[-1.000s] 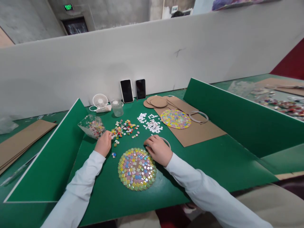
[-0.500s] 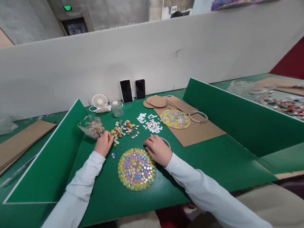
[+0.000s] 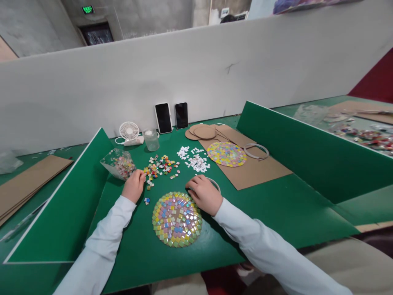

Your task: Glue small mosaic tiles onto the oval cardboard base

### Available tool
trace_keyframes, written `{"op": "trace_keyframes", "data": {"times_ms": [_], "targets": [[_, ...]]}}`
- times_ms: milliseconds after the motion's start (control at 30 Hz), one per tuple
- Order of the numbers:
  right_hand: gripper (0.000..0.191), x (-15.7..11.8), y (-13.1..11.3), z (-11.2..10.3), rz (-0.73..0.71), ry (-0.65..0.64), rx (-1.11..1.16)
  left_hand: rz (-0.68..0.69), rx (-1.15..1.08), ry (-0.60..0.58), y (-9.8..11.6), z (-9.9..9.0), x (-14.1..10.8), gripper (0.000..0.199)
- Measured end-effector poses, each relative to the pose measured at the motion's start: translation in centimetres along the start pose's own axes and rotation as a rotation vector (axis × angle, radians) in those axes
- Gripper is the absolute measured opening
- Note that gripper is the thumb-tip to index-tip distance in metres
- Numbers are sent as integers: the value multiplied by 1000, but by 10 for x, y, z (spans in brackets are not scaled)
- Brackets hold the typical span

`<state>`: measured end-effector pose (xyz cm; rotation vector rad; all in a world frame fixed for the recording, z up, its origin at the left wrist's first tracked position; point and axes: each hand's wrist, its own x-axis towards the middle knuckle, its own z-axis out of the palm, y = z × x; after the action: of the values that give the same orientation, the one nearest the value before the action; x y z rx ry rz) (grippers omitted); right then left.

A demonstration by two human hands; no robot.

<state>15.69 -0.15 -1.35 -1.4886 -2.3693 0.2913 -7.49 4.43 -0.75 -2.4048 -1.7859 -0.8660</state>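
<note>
A round mosaic disc [image 3: 177, 223] covered with small shiny tiles lies in front of me, with a bare brown patch near its middle. My right hand [image 3: 205, 196] rests at its upper right edge, fingers curled down; whatever they hold is hidden. Partly under that hand shows a pale ring [image 3: 215, 184]. My left hand [image 3: 134, 186] is closed in a pinch beside a loose pile of coloured tiles [image 3: 159, 166]; what sits between its fingertips is too small to make out. Just beyond it stands a clear container of tiles [image 3: 121, 164]. A few blue tiles [image 3: 147, 200] lie by the disc.
White tile pieces [image 3: 198, 163] lie beyond the disc. To the right, a second mosaic disc [image 3: 226, 154] and another ring [image 3: 256, 151] rest on cardboard [image 3: 248, 176]. Farther back are cardboard circles [image 3: 205, 132], two phones [image 3: 163, 118], a cup [image 3: 151, 140] and a fan [image 3: 129, 131]. Green panels [image 3: 307, 151] flank the area.
The fingers of my left hand have shifted very slightly to the left. My right hand and the mosaic disc have stayed in place.
</note>
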Motion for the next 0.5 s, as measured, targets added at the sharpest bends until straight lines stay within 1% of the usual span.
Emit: {"op": "trace_keyframes", "data": {"times_ms": [233,367,500], "targets": [[18,0,-1,-1,3,-4,0,18,-8,35,-1,1,0,20],[18,0,-1,-1,7,-12,1,-57,-86,39,2,0,0,13],[18,-1,-1,-1,3,-8,4,-109,-127,32,4,-2,0,15]]}}
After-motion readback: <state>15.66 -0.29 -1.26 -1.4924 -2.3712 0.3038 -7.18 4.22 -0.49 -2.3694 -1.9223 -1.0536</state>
